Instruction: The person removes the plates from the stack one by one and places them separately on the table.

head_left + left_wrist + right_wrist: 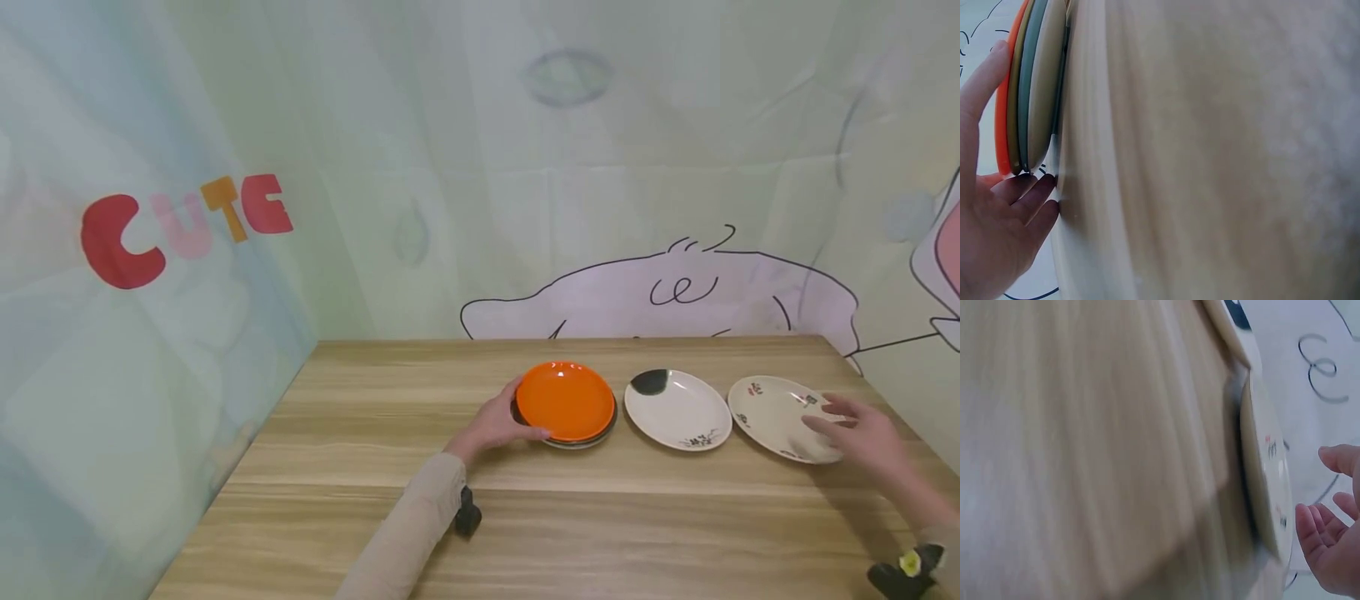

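An orange plate (566, 402) tops a stack of plates; in the left wrist view, brownish, green and cream plates (1046, 87) show edge-on beneath it. My left hand (497, 427) holds the stack at its left side, thumb at the near rim and fingers round the far left edge. At the right end of the row lies a cream oval plate (780, 421) with small red and dark motifs. Over its right side hovers my right hand (862, 437), fingers loosely spread and holding nothing. The right wrist view shows this hand (1335, 531) apart from the plate.
Between the stack and the cream plate lies a white oval plate (678, 412) with a black patch and a dark plant drawing. All stand on a wood-grain table (390, 400). Behind it hangs a printed cloth backdrop (420, 167).
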The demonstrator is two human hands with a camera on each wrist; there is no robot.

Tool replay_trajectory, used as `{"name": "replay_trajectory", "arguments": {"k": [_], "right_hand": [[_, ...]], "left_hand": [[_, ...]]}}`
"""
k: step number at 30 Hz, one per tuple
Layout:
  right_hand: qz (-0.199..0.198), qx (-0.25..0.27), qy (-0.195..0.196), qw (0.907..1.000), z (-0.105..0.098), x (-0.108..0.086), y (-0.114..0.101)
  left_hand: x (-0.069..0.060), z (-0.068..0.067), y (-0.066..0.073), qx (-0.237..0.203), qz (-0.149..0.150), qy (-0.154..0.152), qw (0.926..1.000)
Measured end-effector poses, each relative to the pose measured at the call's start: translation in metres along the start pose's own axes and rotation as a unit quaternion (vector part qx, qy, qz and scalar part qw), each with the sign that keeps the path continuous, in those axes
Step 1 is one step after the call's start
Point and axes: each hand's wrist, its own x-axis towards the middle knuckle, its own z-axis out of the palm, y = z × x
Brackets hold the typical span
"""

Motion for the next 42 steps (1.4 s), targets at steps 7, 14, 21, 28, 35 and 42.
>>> {"name": "replay_trajectory", "arguments": {"k": [7,14,21,28,35,42], "right_hand": [[-0.031,0.038,-0.028,0.9984,0.02,0.014,-0.031],[-0.063,0.055,-0.062,0.9946,0.032,0.023,-0.06],[-0.073,0.086,-0.093,0.9892,0.054,0.026,-0.083],[-0.086,0.121,-0.13,0.9804,0.083,0.025,-0.102],[-0.095,0.139,-0.161,0.9725,0.107,0.021,-0.125],[-0.094,0.145,-0.181,0.9682,0.125,0.019,-0.136]], "left_hand": [[0.002,0.0,-0.002,-0.001,0.007,0.0,1.0],[0.002,0.0,0.001,0.002,0.011,0.0,0.9999],[0.001,0.0,0.002,-0.006,0.008,-0.004,0.9999],[-0.001,0.001,0.002,-0.013,0.008,-0.004,0.9999],[-0.001,0.0,0.001,-0.01,0.007,0.003,0.9999],[0.0,-0.001,0.002,-0.013,0.009,0.003,0.9999]]}}
